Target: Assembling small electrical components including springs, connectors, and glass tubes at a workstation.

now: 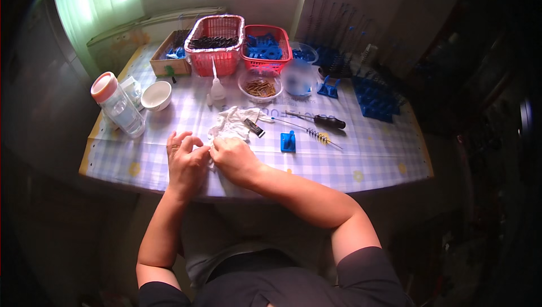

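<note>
Head view: the white cloth (227, 122) lies crumpled on the checked tablecloth (333, 163), and both hands meet at its near side. The left hand (188, 163) has its fingers curled and partly spread, thumb and forefinger drawn toward the right hand (232, 157), whose fingers are bunched as in a pinch; whether either grasps the cloth or some small piece, I cannot tell. The step in hand looks like fine fingertip work at the cloth's near edge, and the next move seems to call for a light, steady touch with the hands close together. At the cloth's right side is a small black piece (254, 128); farther right of it are a blue clip-like part (288, 142) and a rod with a spring coil (318, 136). Beyond the cloth, a clear bowl (261, 99) holds brass-coloured pieces (261, 88). The right hand's back hides where its fingertips meet. Beyond the cloth to the right, a round container (299, 78) is blurred, and farther right, blue parts (375, 101) sink into shadow.
</note>
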A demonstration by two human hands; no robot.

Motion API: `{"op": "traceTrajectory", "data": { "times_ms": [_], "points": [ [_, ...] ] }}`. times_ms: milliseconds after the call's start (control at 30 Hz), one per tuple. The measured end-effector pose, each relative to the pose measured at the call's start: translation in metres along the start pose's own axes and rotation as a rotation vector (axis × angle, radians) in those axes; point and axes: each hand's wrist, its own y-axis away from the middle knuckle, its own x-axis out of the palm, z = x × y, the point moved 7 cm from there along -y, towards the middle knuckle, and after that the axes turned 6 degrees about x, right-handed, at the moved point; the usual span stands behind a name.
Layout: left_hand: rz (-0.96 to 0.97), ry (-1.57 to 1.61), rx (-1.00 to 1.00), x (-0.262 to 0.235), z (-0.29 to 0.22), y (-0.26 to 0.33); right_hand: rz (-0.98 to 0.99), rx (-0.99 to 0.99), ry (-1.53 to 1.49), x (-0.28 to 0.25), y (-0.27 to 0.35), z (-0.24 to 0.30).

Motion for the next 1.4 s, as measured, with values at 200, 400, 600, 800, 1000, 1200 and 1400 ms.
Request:
{"op": "traceTrajectory", "data": {
  "times_ms": [200, 400, 600, 800, 1000, 1200, 1400],
  "points": [
    [-0.088, 0.147, -0.131, -0.016, 0.010, 0.003, -0.045, 0.014, -0.127, -0.010, 0.002, -0.003],
    [-0.097, 0.054, -0.201, -0.018, 0.010, 0.006, -0.072, 0.034, -0.172, -0.013, 0.002, -0.008],
    [-0.083, -0.017, -0.107, -0.015, 0.003, 0.008, -0.045, -0.013, -0.165, -0.009, 0.001, -0.006],
    [0.039, -0.032, -0.117, -0.018, 0.007, 0.005, -0.012, -0.048, -0.078, -0.006, 0.004, -0.002],
    [0.155, 0.022, -0.039, -0.005, -0.012, 0.005, -0.044, 0.087, -0.290, -0.009, 0.003, -0.012],
    [0.100, -0.050, -0.010, -0.006, -0.011, 0.002, -0.013, 0.083, -0.159, -0.015, 0.002, -0.010],
    [-0.037, 0.060, -0.101, -0.015, 0.002, 0.001, 0.013, 0.148, -0.131, -0.022, 0.001, -0.016]
  ]
}}
